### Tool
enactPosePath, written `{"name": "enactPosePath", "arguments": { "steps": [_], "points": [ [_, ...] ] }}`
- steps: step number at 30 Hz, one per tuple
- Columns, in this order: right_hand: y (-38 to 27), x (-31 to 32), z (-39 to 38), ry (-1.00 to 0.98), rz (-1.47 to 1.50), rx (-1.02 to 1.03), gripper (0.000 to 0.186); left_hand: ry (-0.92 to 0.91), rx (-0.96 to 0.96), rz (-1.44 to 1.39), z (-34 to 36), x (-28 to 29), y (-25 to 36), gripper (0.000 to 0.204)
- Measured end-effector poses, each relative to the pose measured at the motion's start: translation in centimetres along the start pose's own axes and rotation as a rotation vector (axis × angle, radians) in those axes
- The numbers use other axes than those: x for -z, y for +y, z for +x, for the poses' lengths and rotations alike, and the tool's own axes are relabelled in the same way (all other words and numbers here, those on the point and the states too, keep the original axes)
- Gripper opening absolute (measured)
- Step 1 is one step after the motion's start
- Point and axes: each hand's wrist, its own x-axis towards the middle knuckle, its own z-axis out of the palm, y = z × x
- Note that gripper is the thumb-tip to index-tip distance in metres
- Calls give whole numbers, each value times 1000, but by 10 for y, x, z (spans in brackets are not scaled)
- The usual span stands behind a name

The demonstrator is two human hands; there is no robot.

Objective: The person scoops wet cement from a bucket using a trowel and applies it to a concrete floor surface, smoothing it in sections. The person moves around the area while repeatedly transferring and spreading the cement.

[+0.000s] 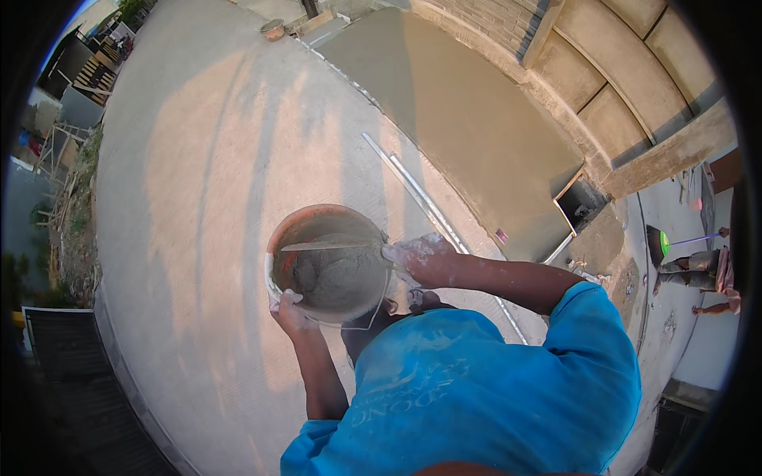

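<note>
My left hand (290,311) grips the left lower side of an orange-rimmed bucket (295,226), its thumb at the rim. Grey wet mortar (345,287) partly fills the bucket and coats its inner wall. In my right hand (425,259), closed round the handle, is a trowel (329,246) whose narrow pointed blade lies level across the bucket's mouth, pointing left. Grey smears whiten both hands. A thin wire bail hangs at the bucket's near right side. My right fingers are partly hidden behind the hand.
Two long pale straight bars (417,189) lie on the pavement beside a smooth wet concrete slab (452,111). A dark framed pit (583,205) opens at the slab's near right corner. Another bucket (272,32) stands far off. At right, a person (718,274) holds a green-headed long-handled tool (665,243).
</note>
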Motion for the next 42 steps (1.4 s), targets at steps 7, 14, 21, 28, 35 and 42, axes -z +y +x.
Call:
{"name": "enactPosePath", "arguments": {
  "steps": [7,14,21,28,35,42],
  "points": [
    [82,30,213,407,429,-225,52,24,-23,-9,195,-106,9,59],
    [112,64,370,441,1513,-640,48,-35,-43,48,378,-245,44,64],
    [157,155,554,574,1873,-660,34,-57,23,44,565,-360,28,70],
    [234,269,725,425,2031,-613,37,61,102,62,751,-457,29,67],
    [263,414,894,422,2258,-552,21,228,180,-18,905,-548,45,60],
    [308,522,1083,896,2172,-430,16,-239,120,-52,1100,-607,-22,53]
  ]
}}
